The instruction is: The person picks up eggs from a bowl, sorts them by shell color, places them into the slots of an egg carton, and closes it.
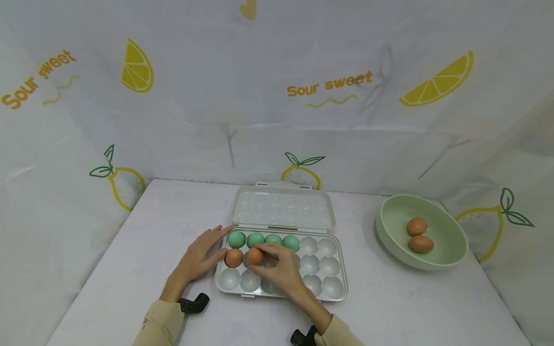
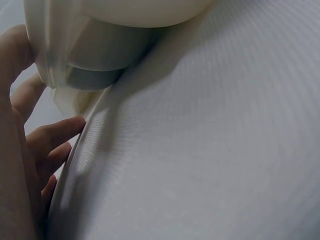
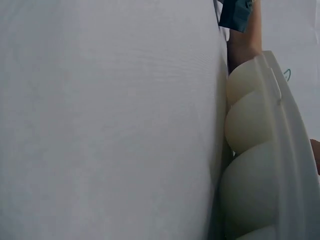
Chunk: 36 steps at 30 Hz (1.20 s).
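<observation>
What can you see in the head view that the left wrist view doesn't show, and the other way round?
Only the head view shows the right hand pinching a brown egg at the egg tray, another brown egg beside it, four green eggs in the back row, and the green bowl with two more brown eggs.

Only the left wrist view shows the outer walls of the tray's cups, seen from low down.

Both show the left hand touching the tray's edge, and the white tabletop.
</observation>
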Each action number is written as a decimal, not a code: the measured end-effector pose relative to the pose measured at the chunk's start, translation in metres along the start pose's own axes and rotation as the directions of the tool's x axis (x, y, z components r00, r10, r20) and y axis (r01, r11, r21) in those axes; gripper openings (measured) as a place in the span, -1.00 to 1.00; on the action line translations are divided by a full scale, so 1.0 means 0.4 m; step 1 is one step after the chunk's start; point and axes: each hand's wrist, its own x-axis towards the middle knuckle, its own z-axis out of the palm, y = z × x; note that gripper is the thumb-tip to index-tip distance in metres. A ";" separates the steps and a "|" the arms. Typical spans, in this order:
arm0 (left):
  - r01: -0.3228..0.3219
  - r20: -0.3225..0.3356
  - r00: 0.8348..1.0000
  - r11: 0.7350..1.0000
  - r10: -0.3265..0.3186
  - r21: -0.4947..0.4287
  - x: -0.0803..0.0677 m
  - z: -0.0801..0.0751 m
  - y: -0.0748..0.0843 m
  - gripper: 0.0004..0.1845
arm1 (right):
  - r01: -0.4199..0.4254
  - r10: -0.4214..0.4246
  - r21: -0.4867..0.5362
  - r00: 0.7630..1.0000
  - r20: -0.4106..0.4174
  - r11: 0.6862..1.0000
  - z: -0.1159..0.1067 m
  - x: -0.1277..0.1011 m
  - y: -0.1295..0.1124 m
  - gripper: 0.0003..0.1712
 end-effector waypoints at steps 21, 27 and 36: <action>-0.008 -0.003 1.000 1.000 0.008 0.007 0.000 0.002 -0.004 -0.36 | 0.070 -0.064 -0.214 0.997 0.032 0.974 0.013 -0.001 0.004 -0.48; -0.010 -0.004 1.000 1.000 0.010 0.011 0.000 -0.001 0.000 -0.36 | 0.042 -0.032 -0.167 0.998 0.062 0.985 -0.008 -0.003 0.007 -0.49; -0.021 -0.013 1.000 1.000 0.021 0.015 -0.002 0.001 -0.001 -0.36 | -0.044 0.041 0.036 0.996 0.082 0.998 -0.087 -0.003 0.015 -0.50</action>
